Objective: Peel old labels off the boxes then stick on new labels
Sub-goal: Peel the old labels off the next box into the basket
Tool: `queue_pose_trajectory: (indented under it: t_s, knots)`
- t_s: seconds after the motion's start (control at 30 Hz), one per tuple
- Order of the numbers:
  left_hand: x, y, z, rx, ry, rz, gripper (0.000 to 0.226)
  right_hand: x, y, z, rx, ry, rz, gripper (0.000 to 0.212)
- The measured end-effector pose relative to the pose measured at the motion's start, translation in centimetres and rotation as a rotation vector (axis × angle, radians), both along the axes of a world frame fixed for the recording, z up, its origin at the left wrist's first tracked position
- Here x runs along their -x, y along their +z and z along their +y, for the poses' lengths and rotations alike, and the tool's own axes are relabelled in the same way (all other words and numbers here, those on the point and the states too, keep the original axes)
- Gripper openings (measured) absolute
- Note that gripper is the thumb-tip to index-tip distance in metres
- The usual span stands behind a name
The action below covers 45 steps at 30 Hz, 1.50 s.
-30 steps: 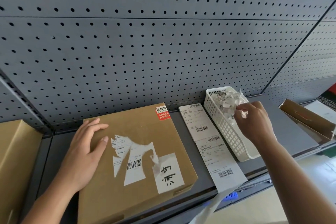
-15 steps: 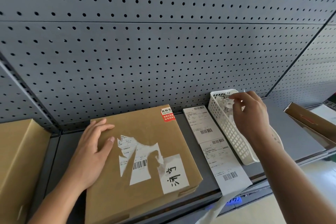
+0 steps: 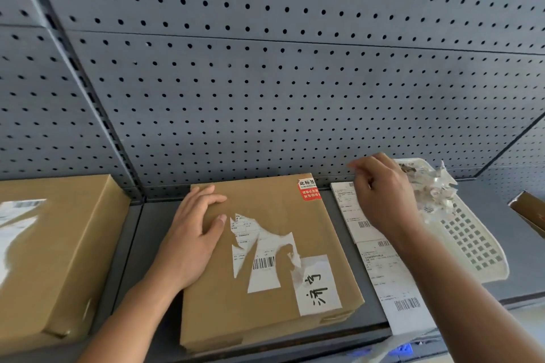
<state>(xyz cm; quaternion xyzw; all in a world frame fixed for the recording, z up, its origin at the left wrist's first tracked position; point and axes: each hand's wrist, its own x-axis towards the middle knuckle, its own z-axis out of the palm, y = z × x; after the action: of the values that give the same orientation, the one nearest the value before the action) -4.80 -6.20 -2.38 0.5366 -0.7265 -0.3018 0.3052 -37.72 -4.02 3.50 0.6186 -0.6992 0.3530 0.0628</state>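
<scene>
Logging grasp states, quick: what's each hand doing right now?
Left hand: open, resting flat on the cardboard box.
Right hand: open, fingers loosely curled, nothing seen in it, over the label strip.

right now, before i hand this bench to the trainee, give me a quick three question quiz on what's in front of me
1. True or false: the old label on the middle box is completely peeled off.
2. Where are the torn scraps piled? A) in the white basket B) in a drawer C) on the floor
3. Fill in: the strip of new labels lies between the middle box and the ____.

Key: 1 false, torn pieces with a barcode are stuck on it. 2 A. 3 white basket.
</scene>
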Motion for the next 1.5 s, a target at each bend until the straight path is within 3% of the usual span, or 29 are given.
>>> queue_pose_trajectory:
  t_s: [0.3,0.57,0.83,1.1,1.3,1.5]
  knots:
    - [-0.2,-0.2,0.0,-0.007,-0.004,-0.012,0.028,-7.8,-1.3,-1.3,-0.133,0.326,0.025,0.020]
    - [-0.2,-0.5,-0.2,0.010,0.009,-0.006,0.031,-12.4,-2.6,-1.6,-0.354,0.606,-0.160,0.018]
    - [-0.3,-0.6,-0.1,0.001,0.015,-0.024,0.032,-13.4,-3.0,-1.9,-0.334,0.673,-0.241,0.019]
    - [-0.3,-0.3,-0.1,-0.016,0.012,-0.020,0.031,-13.7,-3.9,-2.0,-0.310,0.705,-0.106,0.018]
    - [-0.3,-0.5,-0.1,-0.016,0.013,-0.013,0.030,-13.5,-3.9,-1.7,-0.314,0.687,-0.168,0.019]
    - [-0.2,-0.5,-0.1,-0.019,0.019,-0.018,0.030,-13.8,-4.1,-1.9,-0.309,0.706,-0.092,0.024]
